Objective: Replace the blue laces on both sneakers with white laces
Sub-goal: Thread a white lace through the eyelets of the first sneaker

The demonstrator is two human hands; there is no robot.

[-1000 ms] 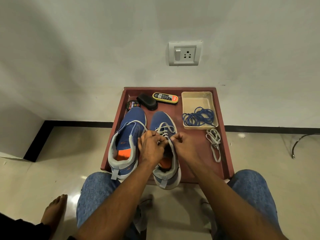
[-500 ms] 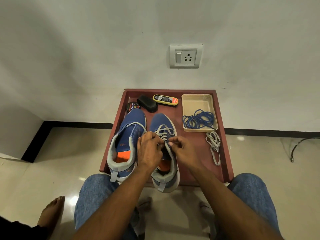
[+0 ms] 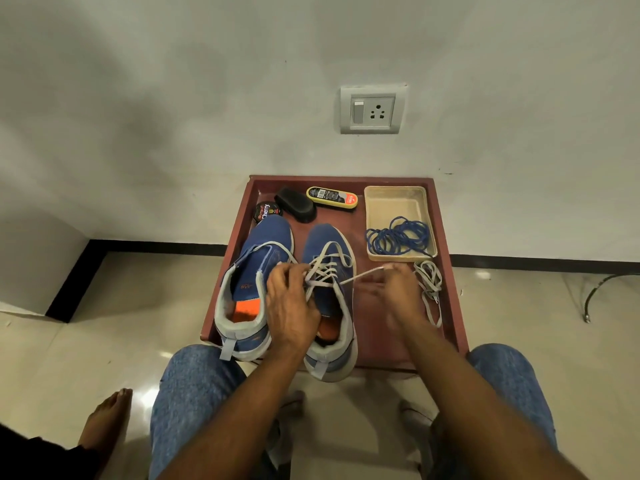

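Blue fabric sneakers with grey collars and orange insoles stand side by side, toes toward the wall, on a reddish-brown rimmed table (image 3: 446, 271). The right sneaker (image 3: 329, 299) carries a white flat lace (image 3: 325, 268) crossed through its eyelets; the left sneaker (image 3: 252, 289) has a white lace only loosely looped over its open throat. The left hand (image 3: 294, 306) rests over the right sneaker's tongue, its grip pinched on the lace at the crossings. The right hand (image 3: 398, 296), motion-blurred, has its grip closed on the free end of the same lace, drawn taut from the eyelets out to the sneaker's right. Just beyond the right grip lies a spare white lace bundle (image 3: 429, 285) on the table. Farther out from it, a beige rectangular plastic tray (image 3: 398, 199) holds the coiled blue laces (image 3: 398, 237). Beyond the left grip, past the sneaker toes, lie a round black polish tin (image 3: 266, 211), a black oval shoe brush (image 3: 296, 204) and a yellow sponge applicator (image 3: 332, 199). Denim-clad knees (image 3: 194, 386) flank the table's near edge.
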